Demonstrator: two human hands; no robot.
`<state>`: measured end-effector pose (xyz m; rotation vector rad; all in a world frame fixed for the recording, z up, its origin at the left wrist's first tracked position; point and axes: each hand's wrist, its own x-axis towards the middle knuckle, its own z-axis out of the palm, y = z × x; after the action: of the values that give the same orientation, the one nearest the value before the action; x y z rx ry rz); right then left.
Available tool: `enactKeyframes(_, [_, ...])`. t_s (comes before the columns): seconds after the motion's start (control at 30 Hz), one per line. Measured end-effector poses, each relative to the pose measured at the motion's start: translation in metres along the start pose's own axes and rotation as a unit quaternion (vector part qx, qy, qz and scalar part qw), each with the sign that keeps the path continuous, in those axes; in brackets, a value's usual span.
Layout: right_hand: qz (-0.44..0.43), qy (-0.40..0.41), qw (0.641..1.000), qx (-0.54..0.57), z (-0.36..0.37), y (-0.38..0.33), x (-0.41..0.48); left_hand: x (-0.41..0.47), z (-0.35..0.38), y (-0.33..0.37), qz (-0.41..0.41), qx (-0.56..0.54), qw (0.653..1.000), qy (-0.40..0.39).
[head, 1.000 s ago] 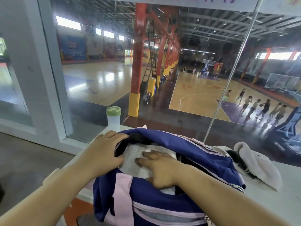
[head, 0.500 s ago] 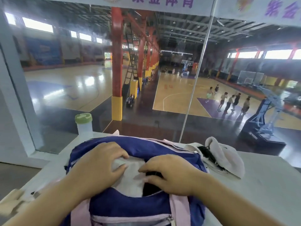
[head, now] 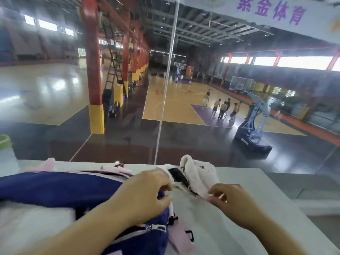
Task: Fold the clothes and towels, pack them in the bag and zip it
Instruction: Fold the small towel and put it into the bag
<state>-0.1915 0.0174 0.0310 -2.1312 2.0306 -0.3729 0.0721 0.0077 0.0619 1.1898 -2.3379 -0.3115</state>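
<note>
Navy fabric with pale pink trim makes up the bag (head: pixel 55 188). It lies under your left hand (head: pixel 145 196) and stretches away past the little-finger side. Its mouth gapes, showing soft pale fabric (head: pixel 33 218) inside, too blurred to identify. A small metal zip pull (head: pixel 156 227) sits by your left wrist on the thumb side, and a flat pink strap (head: pixel 180 234) trails just beside it.

Your left fingers are curled together over the bag's end, with their tips at the edge of the white cloth (head: pixel 198 173). I cannot tell whether they grip it. That cloth is fleecy and crumpled into a soft hump with a black patch. It lies just beyond both sets of fingertips on the smooth grey ledge (head: pixel 257 183).

Your right hand (head: pixel 233 201) has thumb and forefinger brought together at the cloth's near hem, pinching it, with the other fingers curled under.

Far past your fingers, above the glass, a banner (head: pixel 270 11) reads 紫金体育 in purple. Lettering on the hoop base (head: pixel 252 138) is too small to read. A green cap (head: pixel 4 139) shows well beyond your left little finger.
</note>
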Motion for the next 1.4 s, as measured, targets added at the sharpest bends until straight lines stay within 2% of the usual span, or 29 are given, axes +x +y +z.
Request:
enactKeyframes(0.13, [0.072, -0.016, 0.997, -0.027, 0.017, 0.033, 0.028, 0.052, 0.045, 0.017, -0.015, -0.005, 0.999, -0.034])
enactKeyframes(0.3, [0.082, -0.053, 0.994, -0.055, 0.046, 0.050, 0.056, 0.096, 0.097, 0.013, -0.096, 0.002, 0.988, -0.121])
enactKeyframes(0.37, [0.064, -0.035, 0.995, -0.063, 0.052, 0.055, 0.061, 0.103, 0.113, 0.010, -0.122, 0.004, 0.981, -0.154])
enactKeyframes(0.5, [0.039, 0.024, 0.999, 0.001, 0.051, 0.072, 0.060, 0.108, 0.134, 0.007, -0.205, -0.042, 0.953, -0.218])
enactKeyframes(0.63, [0.018, 0.063, 0.995, 0.074, 0.036, 0.078, 0.044, 0.108, 0.144, 0.011, -0.264, -0.209, 0.921, -0.194])
enactKeyframes(0.7, [-0.030, 0.058, 0.991, 0.113, 0.030, 0.073, 0.030, 0.108, 0.145, 0.020, -0.270, -0.284, 0.905, -0.163])
enactKeyframes(0.8, [-0.109, 0.007, 0.979, 0.174, 0.025, 0.065, 0.010, 0.105, 0.145, 0.025, -0.241, -0.275, 0.928, -0.069])
enactKeyframes(0.87, [-0.116, -0.045, 0.969, 0.214, 0.022, 0.064, 0.002, 0.100, 0.143, 0.026, -0.233, -0.262, 0.934, -0.064])
enactKeyframes(0.93, [-0.076, -0.046, 0.968, 0.235, 0.022, 0.068, 0.000, 0.094, 0.139, 0.025, -0.241, -0.252, 0.935, -0.067])
enactKeyframes(1.07, [0.101, 0.069, 0.973, 0.198, 0.028, 0.095, 0.014, 0.084, 0.125, 0.023, -0.267, -0.233, 0.934, -0.034])
enactKeyframes(1.17, [0.206, 0.054, 0.960, 0.181, 0.033, 0.114, 0.032, 0.082, 0.119, 0.024, -0.265, -0.230, 0.936, -0.028])
enactKeyframes(1.3, [0.206, -0.045, 0.961, 0.179, 0.044, 0.121, 0.058, 0.075, 0.118, 0.030, -0.235, -0.301, 0.914, -0.135])
enactKeyframes(1.4, [0.180, -0.090, 0.968, 0.151, 0.050, 0.121, 0.067, 0.068, 0.120, 0.032, -0.209, -0.266, 0.929, -0.152])
